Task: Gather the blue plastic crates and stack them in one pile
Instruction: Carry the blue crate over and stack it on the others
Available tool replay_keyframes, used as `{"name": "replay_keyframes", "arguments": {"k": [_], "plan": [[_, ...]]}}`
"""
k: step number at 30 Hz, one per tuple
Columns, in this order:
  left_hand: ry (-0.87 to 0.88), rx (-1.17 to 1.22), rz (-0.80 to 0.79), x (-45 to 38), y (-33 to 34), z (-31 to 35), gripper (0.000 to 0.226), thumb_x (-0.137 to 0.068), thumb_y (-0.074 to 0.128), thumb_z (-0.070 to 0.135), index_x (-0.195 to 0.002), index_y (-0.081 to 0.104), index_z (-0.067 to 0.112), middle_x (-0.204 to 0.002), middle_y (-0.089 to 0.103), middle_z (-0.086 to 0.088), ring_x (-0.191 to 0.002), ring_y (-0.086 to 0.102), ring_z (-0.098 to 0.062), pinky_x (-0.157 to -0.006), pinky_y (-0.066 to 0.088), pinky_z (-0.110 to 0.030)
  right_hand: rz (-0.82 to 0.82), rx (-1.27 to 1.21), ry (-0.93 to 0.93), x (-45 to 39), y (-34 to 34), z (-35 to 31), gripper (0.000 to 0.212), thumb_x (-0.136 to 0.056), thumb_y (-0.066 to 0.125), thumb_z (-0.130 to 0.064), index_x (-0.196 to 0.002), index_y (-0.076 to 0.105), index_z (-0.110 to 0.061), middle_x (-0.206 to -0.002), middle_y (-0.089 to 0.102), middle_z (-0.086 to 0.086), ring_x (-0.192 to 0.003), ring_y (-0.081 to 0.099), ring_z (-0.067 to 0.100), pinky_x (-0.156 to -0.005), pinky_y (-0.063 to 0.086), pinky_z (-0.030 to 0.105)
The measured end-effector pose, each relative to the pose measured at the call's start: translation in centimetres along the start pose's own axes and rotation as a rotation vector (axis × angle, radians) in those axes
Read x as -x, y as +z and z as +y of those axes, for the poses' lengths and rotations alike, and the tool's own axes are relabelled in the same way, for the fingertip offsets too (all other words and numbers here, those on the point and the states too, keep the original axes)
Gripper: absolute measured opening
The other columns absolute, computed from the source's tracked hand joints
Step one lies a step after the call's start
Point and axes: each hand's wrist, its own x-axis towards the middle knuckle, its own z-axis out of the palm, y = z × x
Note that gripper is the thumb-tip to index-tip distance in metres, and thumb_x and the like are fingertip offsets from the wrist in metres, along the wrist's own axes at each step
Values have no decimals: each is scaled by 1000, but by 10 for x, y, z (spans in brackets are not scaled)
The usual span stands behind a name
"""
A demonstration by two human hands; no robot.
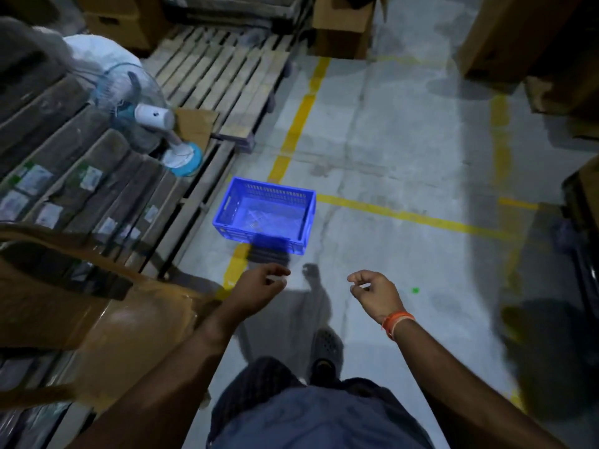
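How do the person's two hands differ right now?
The left hand reaches further forward, nearer the blue crate, while the right hand hangs further back over bare floor. The right wrist wears an orange band; the left wrist is bare. The left hand is beside a brown chair; nothing stands near the right. Both are empty, fingers loosely curled, and neither touches the crate.

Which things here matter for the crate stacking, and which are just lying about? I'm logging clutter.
Job:
blue crate on the floor
left hand, empty
right hand, empty

Lying about:
fan
pallet
cardboard boxes
brown chair
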Motion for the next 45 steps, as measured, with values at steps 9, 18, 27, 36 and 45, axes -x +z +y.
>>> {"name": "replay_keyframes", "arguments": {"k": [9,18,27,36,45], "plan": [[-30,-10,54,-103,-62,-4,20,-89,69,22,-92,66,42,-84,67,37,-79,65,13,-72,46,-7,-8,56,-71,-118,-5,-56,21,-79,66,-10,-94,75,-23,-97,67,2,-79,67,14,-86,52,29],[-73,128,73,-233,-138,-46,25,-77,64,34,-101,71,32,-86,76,-6,-80,73,-19,-79,59,-39,22,37,34,-224,43,-104,22,-81,64,-13,-98,73,-23,-100,66,1,-85,66,14,-86,51,29],[-82,119,-31,-397,-217,-141,24,-78,60,31,-101,68,35,-110,67,-2,-93,65,-11,-84,55,-37,121,-12,269,-344,146,-152,24,-81,63,-12,-99,71,-26,-102,66,1,-80,66,11,-81,52,32],[-108,-57,-36,-547,-160,-311,45,-77,56,46,-107,73,18,-113,67,-7,-108,61,-23,-94,46,-34,125,-8,378,-479,255,-69,30,-84,64,-15,-110,68,-29,-115,60,-2,-90,65,9,-80,49,26],[-307,-395,55,-661,-76,-476,36,-77,68,37,-111,71,25,-151,32,-25,-133,38,-47,-108,39,-54,180,171,411,-604,328,107,39,-74,76,-17,-111,69,-25,-113,57,6,-106,57,28,-91,51,47]]}}
